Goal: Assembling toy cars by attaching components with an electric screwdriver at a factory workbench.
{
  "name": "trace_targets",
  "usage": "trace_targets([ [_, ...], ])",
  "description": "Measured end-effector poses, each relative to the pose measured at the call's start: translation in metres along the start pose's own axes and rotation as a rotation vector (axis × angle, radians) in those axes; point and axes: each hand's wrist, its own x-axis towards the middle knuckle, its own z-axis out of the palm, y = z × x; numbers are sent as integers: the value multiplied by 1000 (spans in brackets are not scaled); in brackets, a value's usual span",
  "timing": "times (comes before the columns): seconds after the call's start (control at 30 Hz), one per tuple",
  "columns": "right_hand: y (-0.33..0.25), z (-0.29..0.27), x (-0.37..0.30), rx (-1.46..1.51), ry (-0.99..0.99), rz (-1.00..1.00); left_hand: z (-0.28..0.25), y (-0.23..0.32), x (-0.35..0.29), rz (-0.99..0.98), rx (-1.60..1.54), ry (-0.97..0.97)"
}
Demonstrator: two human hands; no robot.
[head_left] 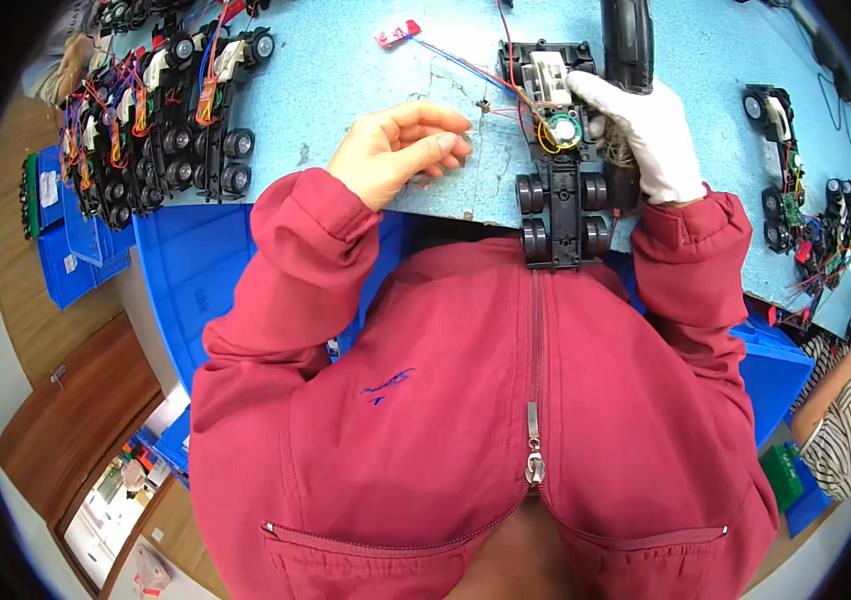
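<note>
Hovering the bare left hand above the desk, curling it loosely, slightly spread. Bending the gloved right hand in along the right side of the wheeled black chassis at the desk's near edge; hiding any pinch, so cannot tell.

Wears a white glove on the right hand, curled around a black cylindrical tool beside a black wheeled chassis at the edge of the blue desk. Holds the bare left hand half-curled, left of and apart from the chassis. At far left, on the desk: wired chassis units.
</note>
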Motion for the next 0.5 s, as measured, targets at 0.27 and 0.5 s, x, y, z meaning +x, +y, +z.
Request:
trace_targets([
  [0.27, -5, 5, -2, 45, -19, 51, 6, -3, 19, 265, 182, 159],
  [0.5, -3, 1, -1, 28, -2, 85, 13, 11, 25, 78, -20, -12],
])
